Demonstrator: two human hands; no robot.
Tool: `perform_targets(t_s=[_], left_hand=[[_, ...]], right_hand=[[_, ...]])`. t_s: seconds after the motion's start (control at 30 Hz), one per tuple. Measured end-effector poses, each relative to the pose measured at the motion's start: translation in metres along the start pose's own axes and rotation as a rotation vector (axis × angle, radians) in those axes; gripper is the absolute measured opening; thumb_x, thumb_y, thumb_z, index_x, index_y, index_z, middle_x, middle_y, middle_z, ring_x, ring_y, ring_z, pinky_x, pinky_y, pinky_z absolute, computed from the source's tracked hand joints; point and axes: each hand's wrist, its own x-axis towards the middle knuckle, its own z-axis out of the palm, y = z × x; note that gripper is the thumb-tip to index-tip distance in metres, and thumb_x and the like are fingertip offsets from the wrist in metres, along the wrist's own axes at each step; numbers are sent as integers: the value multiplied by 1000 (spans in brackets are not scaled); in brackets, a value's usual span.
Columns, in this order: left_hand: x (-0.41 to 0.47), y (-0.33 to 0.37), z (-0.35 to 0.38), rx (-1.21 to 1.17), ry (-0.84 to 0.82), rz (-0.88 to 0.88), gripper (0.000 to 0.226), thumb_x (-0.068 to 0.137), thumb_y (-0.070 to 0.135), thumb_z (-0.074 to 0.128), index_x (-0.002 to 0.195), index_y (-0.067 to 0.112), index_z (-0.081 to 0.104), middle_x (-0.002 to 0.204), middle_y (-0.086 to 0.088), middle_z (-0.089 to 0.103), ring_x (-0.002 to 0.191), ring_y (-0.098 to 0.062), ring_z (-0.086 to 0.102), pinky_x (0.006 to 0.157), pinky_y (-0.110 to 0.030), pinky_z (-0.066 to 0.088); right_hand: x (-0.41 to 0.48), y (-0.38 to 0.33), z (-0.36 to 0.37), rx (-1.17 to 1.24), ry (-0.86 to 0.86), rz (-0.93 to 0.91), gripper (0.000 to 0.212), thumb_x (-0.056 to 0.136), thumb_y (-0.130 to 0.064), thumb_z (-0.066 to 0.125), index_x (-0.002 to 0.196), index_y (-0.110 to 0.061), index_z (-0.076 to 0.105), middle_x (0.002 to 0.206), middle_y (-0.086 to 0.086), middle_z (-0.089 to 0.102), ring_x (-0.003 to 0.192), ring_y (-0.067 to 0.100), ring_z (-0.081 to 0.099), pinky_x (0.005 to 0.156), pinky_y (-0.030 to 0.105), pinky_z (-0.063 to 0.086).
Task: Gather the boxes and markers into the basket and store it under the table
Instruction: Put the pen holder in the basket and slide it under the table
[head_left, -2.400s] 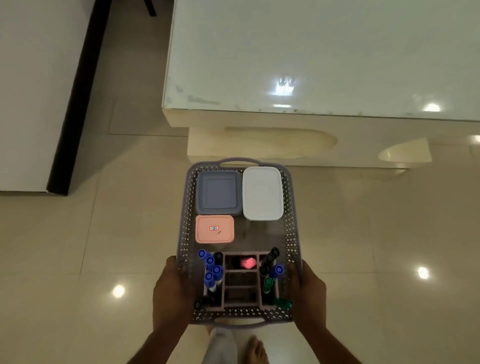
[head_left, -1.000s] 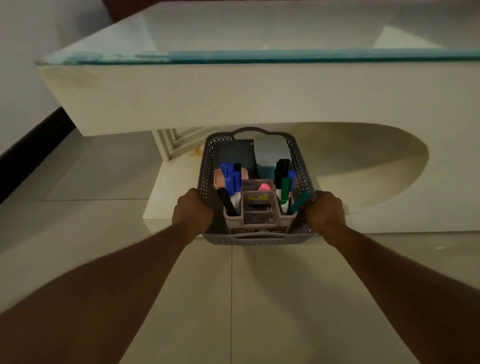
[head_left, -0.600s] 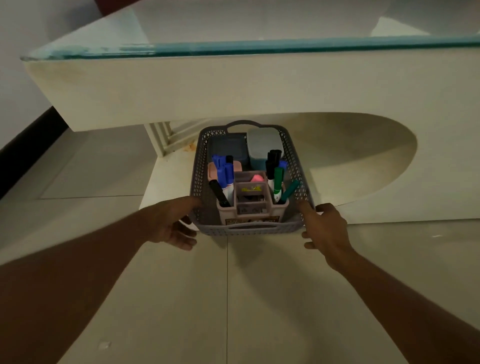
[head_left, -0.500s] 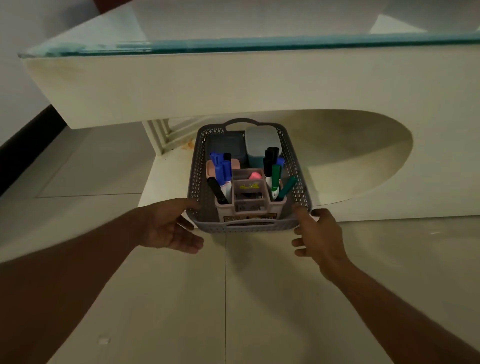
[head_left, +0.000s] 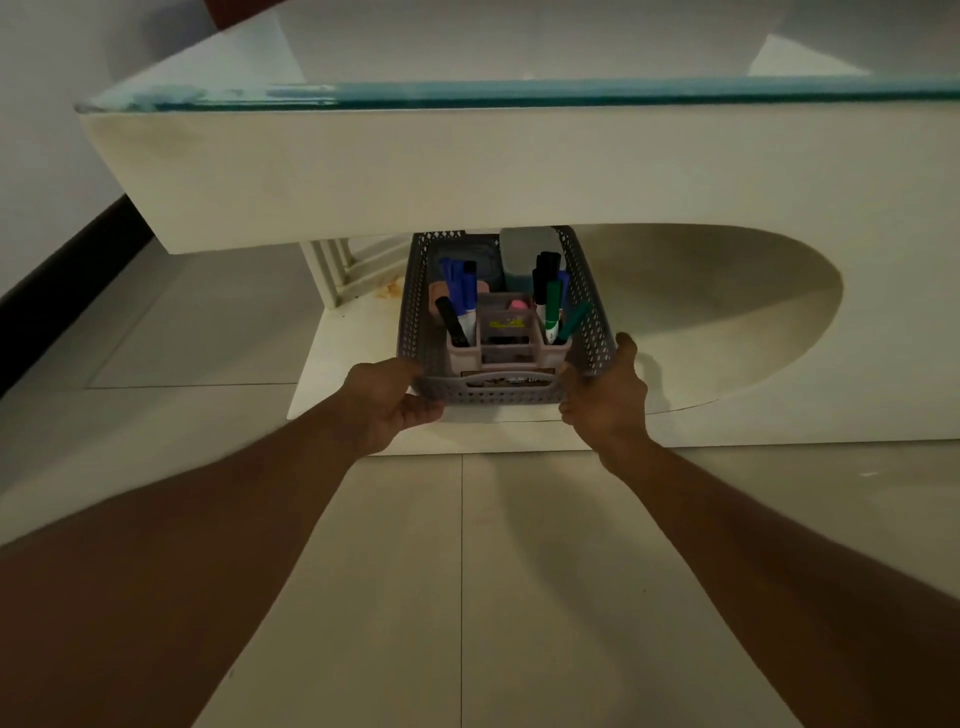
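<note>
The grey perforated basket (head_left: 415, 322) stands on the table's pale base slab (head_left: 337, 374), with its far end under the tabletop overhang (head_left: 363, 171). Inside it a pink organiser (head_left: 506, 348) holds blue markers (head_left: 460, 291), a green marker (head_left: 551, 306) and black ones. Behind the organiser lie a white box (head_left: 527, 254), a grey-blue box (head_left: 485, 260) and a pink box (head_left: 439, 296), each partly hidden. My left hand (head_left: 387, 400) curls around the basket's near left corner. My right hand (head_left: 605, 397) grips the near right corner, thumb up along the wall.
The table has a glass top (head_left: 519, 96) over a thick cream apron. An oval recess (head_left: 727, 312) opens in the base to the right of the basket, and a ribbed support (head_left: 332, 270) stands to its left. A dark skirting board (head_left: 62, 270) runs along the left wall.
Both hands, held apart beside the basket half a second ago, have closed on its near corners. The basket has slid further in, so its far handle is hidden under the tabletop.
</note>
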Motion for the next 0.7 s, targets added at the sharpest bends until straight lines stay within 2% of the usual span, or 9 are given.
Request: perform_targets(t_s=[0.1,0.2,0.27,0.37,0.43,0.5,0.53,0.63,0.7], left_hand=[[6,-3,6,74,51,94,26,95,5,54,120,-4,50,110,-25,62,85,-34,65,77,-41,60],[2,-7,8,265,-17,209,35,93,4,55,125,12,44,118,-22,60,90,-30,61,78,-42,57],[-1,-12,9,408,-101,301,55,92,2,55,134,29,33,121,-12,57,97,-30,60,84,-47,55],[-2,-17,13,536,-152,360,68,93,-2,48,142,39,24,100,3,54,82,-18,54,80,-42,51],[0,-18,13,623,-149,332,69,94,0,48,151,29,23,116,-2,55,91,-22,58,75,-36,50],[1,-19,12,812,-148,342,79,92,2,49,155,28,10,141,-10,47,116,-35,54,84,-37,49],[-1,-20,11,892,-140,360,81,92,3,49,156,27,5,143,-12,45,120,-35,53,87,-36,47],[0,-18,9,929,-142,376,84,92,4,49,155,28,-2,139,-14,49,95,-30,59,71,-30,48],[1,-15,8,899,-160,365,87,91,0,48,155,33,-3,139,-12,47,72,-19,51,55,-24,41]], right_hand=[[2,-1,8,-115,-12,-63,49,97,-21,56,143,-16,37,125,15,63,103,34,65,86,48,58],[7,0,13,-270,-29,-75,31,102,-25,49,124,-4,57,119,19,66,101,33,65,77,29,50],[11,-1,14,-294,-37,-74,33,103,-27,47,121,-2,58,118,20,66,102,33,64,74,29,46],[19,-4,15,-321,-67,-58,36,103,-28,43,128,-2,52,123,22,63,107,36,62,79,33,48],[23,-6,14,-342,-103,-39,36,103,-26,41,131,-3,47,126,23,60,109,37,60,78,33,47],[26,-6,12,-372,-145,-20,36,102,-24,41,132,-4,43,126,23,60,109,37,60,81,35,49],[27,-5,11,-392,-167,-22,37,102,-23,41,133,-5,42,125,22,60,108,36,60,82,37,51],[26,-2,8,-419,-226,-48,42,100,-21,48,138,-7,36,127,18,60,109,33,61,81,34,51],[23,2,7,-419,-256,-76,51,99,-22,52,142,-8,30,131,16,58,113,31,59,82,31,48]])
